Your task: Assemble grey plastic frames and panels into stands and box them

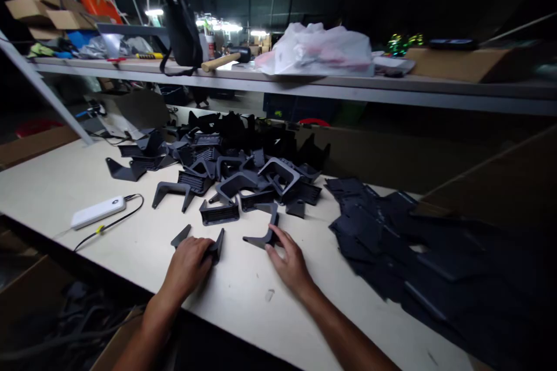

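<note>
My left hand [190, 264] is closed over a dark grey U-shaped plastic bracket [217, 245] near the table's front edge; its two pointed arms stick out on either side of my fingers. To the right, my right hand [288, 259] grips a second U-shaped bracket [262, 240] by its back, thumb and fingers on either side. The open side of that one faces left. Just beyond both hands lies a loose heap of similar brackets [235, 185], some showing ribbed backs. The nearest one, a ribbed bracket [220, 213], rests between and beyond my hands.
Flat dark panels [369, 226] are piled on the right of the white table [130, 246]. A white power bank [98, 212] with a cable lies at left. Above the table's back runs a shelf [304, 82] holding a mallet [226, 59], a bottle [179, 23] and a plastic bag [319, 49].
</note>
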Motion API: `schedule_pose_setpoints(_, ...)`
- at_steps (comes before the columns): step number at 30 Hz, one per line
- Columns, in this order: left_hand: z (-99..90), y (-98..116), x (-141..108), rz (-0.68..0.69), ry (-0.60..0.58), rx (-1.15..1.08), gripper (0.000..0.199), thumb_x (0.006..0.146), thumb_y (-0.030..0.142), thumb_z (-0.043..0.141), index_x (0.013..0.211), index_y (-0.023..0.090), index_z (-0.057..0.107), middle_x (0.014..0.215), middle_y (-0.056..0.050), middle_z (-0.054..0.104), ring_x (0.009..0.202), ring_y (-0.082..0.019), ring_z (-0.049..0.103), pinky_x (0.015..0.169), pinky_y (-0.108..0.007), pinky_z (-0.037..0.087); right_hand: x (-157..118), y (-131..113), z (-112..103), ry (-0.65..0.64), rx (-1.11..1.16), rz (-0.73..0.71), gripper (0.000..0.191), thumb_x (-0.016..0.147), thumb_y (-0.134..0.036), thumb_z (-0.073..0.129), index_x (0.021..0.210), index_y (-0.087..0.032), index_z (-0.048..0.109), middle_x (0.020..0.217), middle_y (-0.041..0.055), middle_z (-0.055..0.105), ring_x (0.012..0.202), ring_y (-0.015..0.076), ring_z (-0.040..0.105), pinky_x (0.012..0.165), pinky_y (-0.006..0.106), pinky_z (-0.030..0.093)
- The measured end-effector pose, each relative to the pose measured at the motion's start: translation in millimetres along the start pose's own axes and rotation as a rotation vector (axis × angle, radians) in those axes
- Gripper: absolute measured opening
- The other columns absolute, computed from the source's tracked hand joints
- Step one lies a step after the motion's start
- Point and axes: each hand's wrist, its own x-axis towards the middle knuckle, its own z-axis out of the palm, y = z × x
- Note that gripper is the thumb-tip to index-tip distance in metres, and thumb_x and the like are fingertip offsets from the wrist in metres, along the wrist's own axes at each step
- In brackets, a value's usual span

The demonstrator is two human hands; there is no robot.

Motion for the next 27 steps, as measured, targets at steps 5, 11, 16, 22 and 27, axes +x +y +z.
schedule_pose_setpoints(5, -14.5, 5, -11, -0.110, -0.085, -0.192, 0.032, 0.087, 0.049, 0.065, 0.108, 0.028, 0.076, 0.106, -0.007, 0.080, 0.099, -0.031, 0.074, 0.086, -0.038, 0.054, -2, 4, 2, 0.030, 0.027, -0.032, 0.062, 0.094, -0.023, 0.062, 0.154, -0.026, 0.050, 0.151, 0.0103, 0.060, 0.132, 0.0267, 0.064, 0.105, 0.043, 0.058)
schedule_pose_setpoints(11, -32.6, 49, -33, -0.421, 0.155, -0.850, 0.053, 0.066, 0.059, 0.086, 0.102, 0.023, 0.073, 0.094, -0.003, 0.078, 0.089, -0.028, 0.073, 0.075, -0.031, 0.060, -30, -1, -41, 0.065, -0.125, -0.048, 0.066, 0.092, -0.019, 0.063, 0.156, -0.026, 0.049, 0.157, 0.0095, 0.055, 0.147, 0.0266, 0.050, 0.124, 0.048, 0.042)
schedule_pose_setpoints(16, -10.3, 105, -49, -0.944, 0.074, -1.458, 0.044, 0.064, 0.041, 0.087, 0.101, 0.022, 0.072, 0.071, 0.000, 0.074, 0.065, -0.025, 0.072, 0.052, -0.031, 0.059, -51, -4, -109, 0.245, -0.275, -0.080, 0.054, 0.098, -0.022, 0.058, 0.151, -0.026, 0.055, 0.149, 0.0101, 0.062, 0.140, 0.0270, 0.057, 0.121, 0.047, 0.046)
schedule_pose_setpoints(22, 28.4, 147, -59, -1.172, -0.271, -1.869, 0.024, 0.073, 0.030, 0.076, 0.093, 0.018, 0.071, 0.073, -0.004, 0.074, 0.061, -0.018, 0.071, 0.060, -0.029, 0.062, -78, 3, -196, 0.428, -0.544, -0.013, 0.049, 0.099, -0.029, 0.058, 0.148, -0.021, 0.058, 0.144, 0.0153, 0.064, 0.134, 0.0303, 0.060, 0.117, 0.051, 0.048)
schedule_pose_setpoints(27, 31.5, 163, -61, -1.287, -0.433, -1.843, 0.041, 0.070, 0.050, 0.071, 0.099, 0.020, 0.072, 0.075, -0.009, 0.075, 0.058, -0.024, 0.072, 0.059, -0.037, 0.064, -114, 15, -264, 0.533, -0.792, 0.101, 0.057, 0.097, -0.036, 0.060, 0.151, -0.017, 0.053, 0.147, 0.0189, 0.060, 0.138, 0.0328, 0.056, 0.117, 0.052, 0.045)
